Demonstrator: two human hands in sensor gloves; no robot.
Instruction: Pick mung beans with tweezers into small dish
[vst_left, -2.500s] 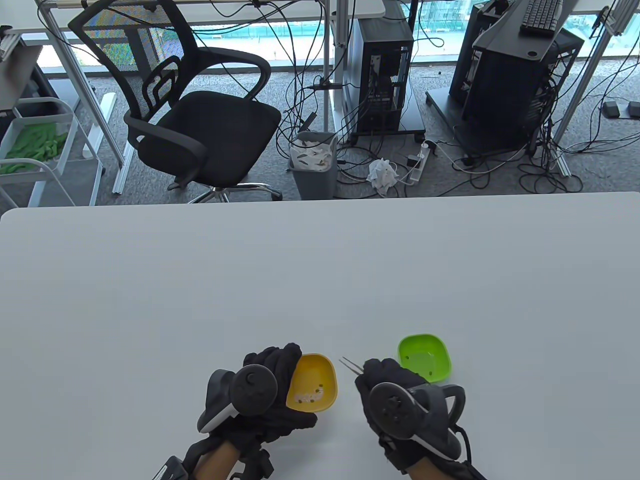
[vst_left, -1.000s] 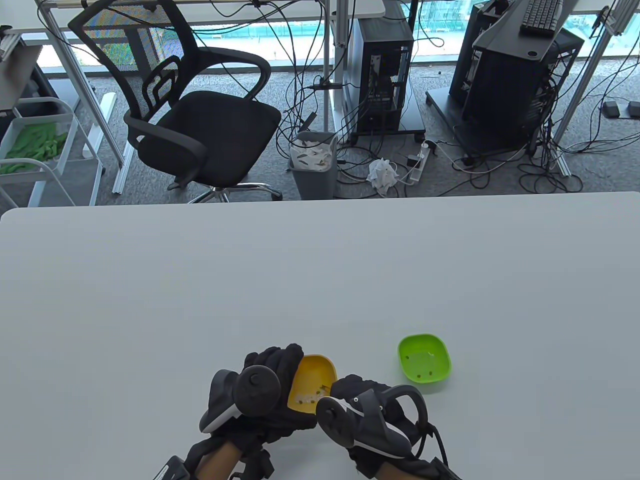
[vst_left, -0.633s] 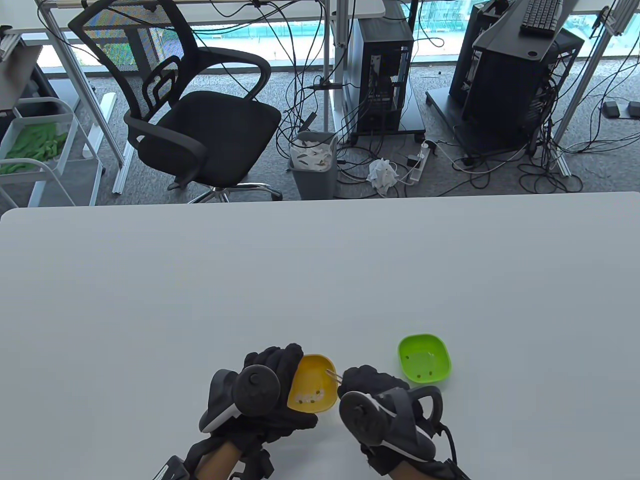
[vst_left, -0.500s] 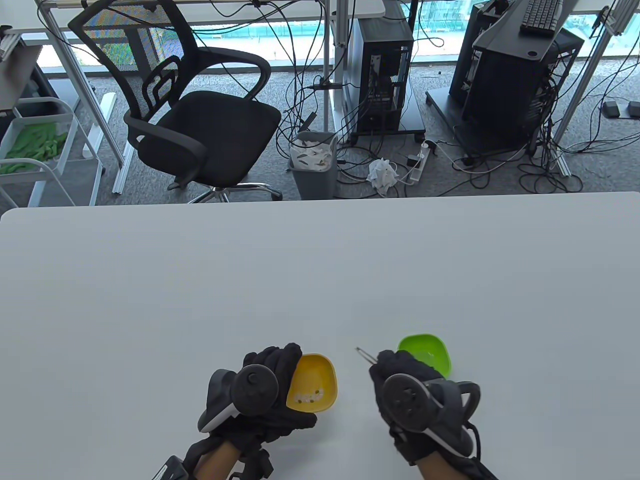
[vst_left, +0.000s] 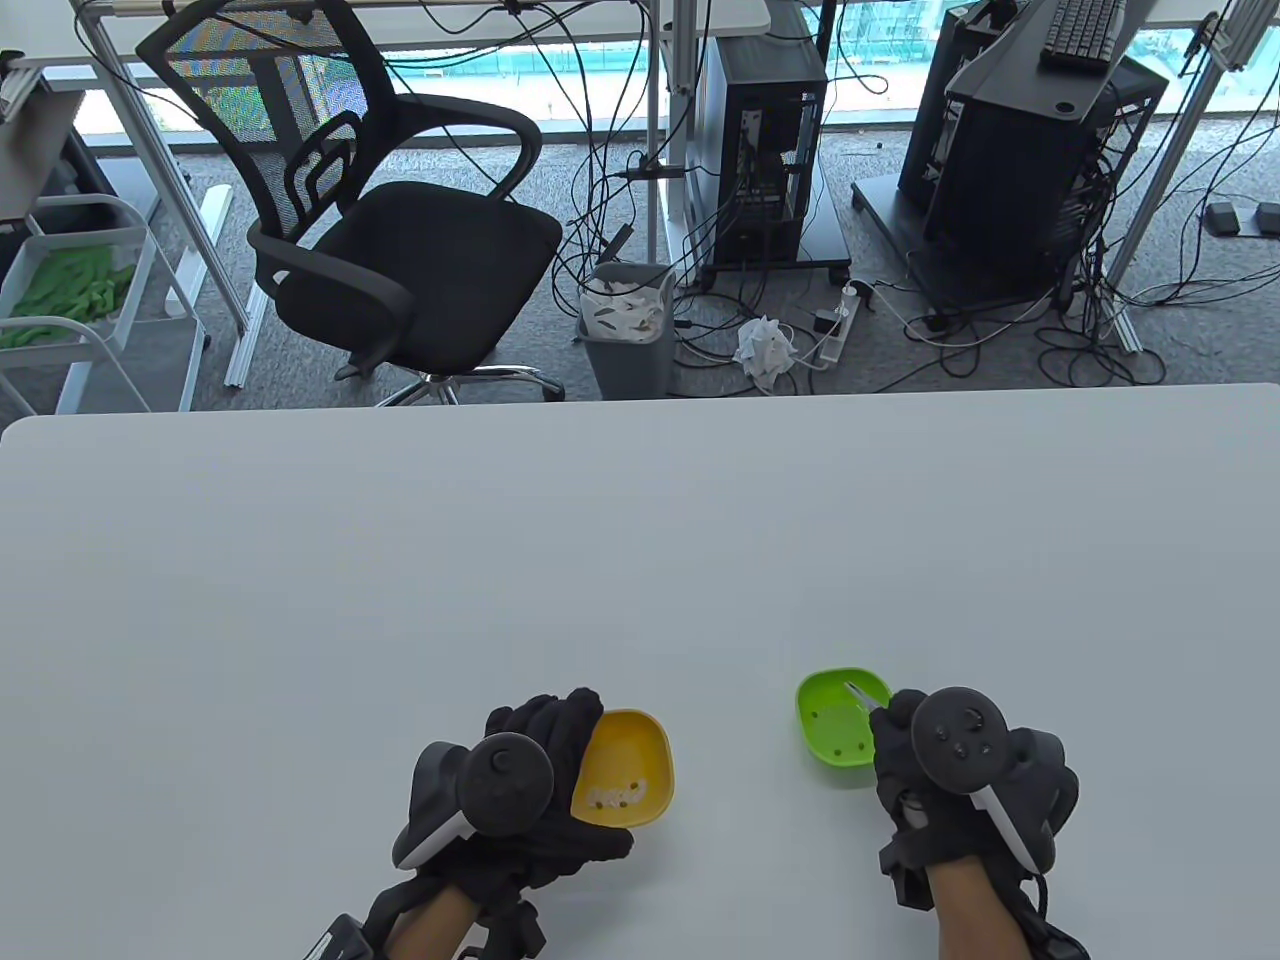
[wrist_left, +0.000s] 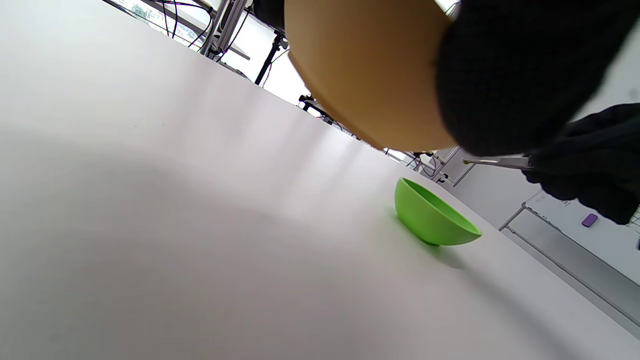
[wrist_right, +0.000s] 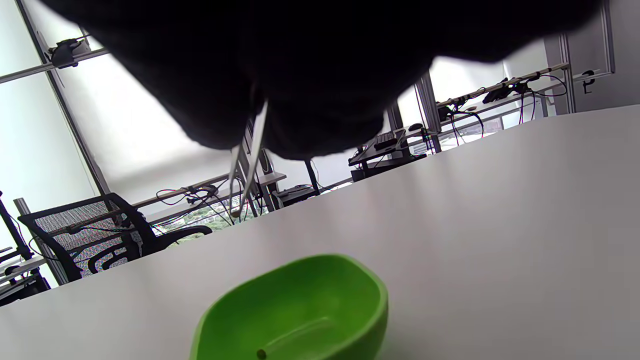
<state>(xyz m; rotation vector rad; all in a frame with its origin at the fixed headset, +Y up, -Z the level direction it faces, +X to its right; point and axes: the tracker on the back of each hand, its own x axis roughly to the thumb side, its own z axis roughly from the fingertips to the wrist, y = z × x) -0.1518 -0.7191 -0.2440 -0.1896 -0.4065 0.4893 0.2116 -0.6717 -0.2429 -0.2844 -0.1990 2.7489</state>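
Observation:
My left hand (vst_left: 545, 745) grips the left side of a yellow dish (vst_left: 630, 765) with several mung beans (vst_left: 618, 795) in it, tilted a little. My right hand (vst_left: 905, 735) pinches thin metal tweezers (vst_left: 858, 695), whose tips hang over a green dish (vst_left: 835, 730). The green dish holds a few beans (vst_left: 838, 748). In the left wrist view the tweezers (wrist_left: 492, 161) hold a small bean (wrist_left: 465, 162) at the tip above the green dish (wrist_left: 430, 217). In the right wrist view the tweezers (wrist_right: 247, 170) point down over the green dish (wrist_right: 300, 310), with one bean (wrist_right: 260, 354) inside.
The white table (vst_left: 640, 560) stretches far beyond the two dishes. Behind its far edge stand an office chair (vst_left: 390, 220), a waste bin (vst_left: 628, 325) and computer towers with cables on the floor.
My right hand has moved with the tweezers from the yellow dish rightward to above the green dish. My left hand and the yellow dish have stayed put.

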